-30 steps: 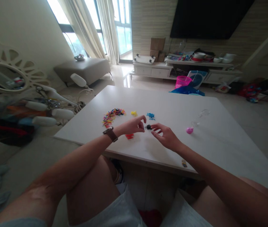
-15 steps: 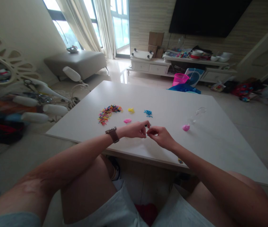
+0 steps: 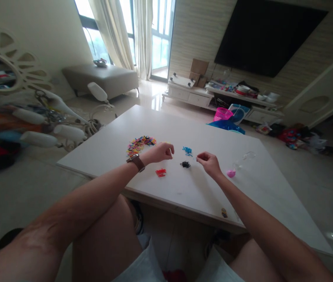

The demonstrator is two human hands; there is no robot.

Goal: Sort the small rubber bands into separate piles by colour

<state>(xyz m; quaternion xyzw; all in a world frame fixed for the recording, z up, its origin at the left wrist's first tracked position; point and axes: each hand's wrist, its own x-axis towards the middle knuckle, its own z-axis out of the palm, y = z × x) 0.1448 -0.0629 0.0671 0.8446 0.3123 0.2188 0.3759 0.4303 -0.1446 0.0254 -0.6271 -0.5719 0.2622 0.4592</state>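
Observation:
My left hand point(image 3: 165, 152) hovers over the table, fingers curled, with a gap between thumb and index and nothing visible in it. To its right, my right hand point(image 3: 209, 162) pinches what looks like a small blue rubber band point(image 3: 195, 159), thin and blurred. Between the hands lie a blue pile point(image 3: 187, 150) and a black pile point(image 3: 185, 164) of small bands. A red pile point(image 3: 161, 172) sits below my left hand. Behind my left wrist curves a large mixed-colour heap point(image 3: 138, 145). The yellow and pink piles are hidden, apparently behind my left hand.
The white table point(image 3: 260, 196) also holds a pink lump point(image 3: 231, 173), a clear plastic item point(image 3: 248, 155) behind it and a small yellow figure sticker point(image 3: 224, 213) near the front edge. A lamp with white shades point(image 3: 69, 133) stands left. Beyond the table is a pink basket point(image 3: 223, 114).
My hands, together before, have moved apart, left hand leftward and right hand rightward. The black and red piles have come into view. The head view has tilted and shifted.

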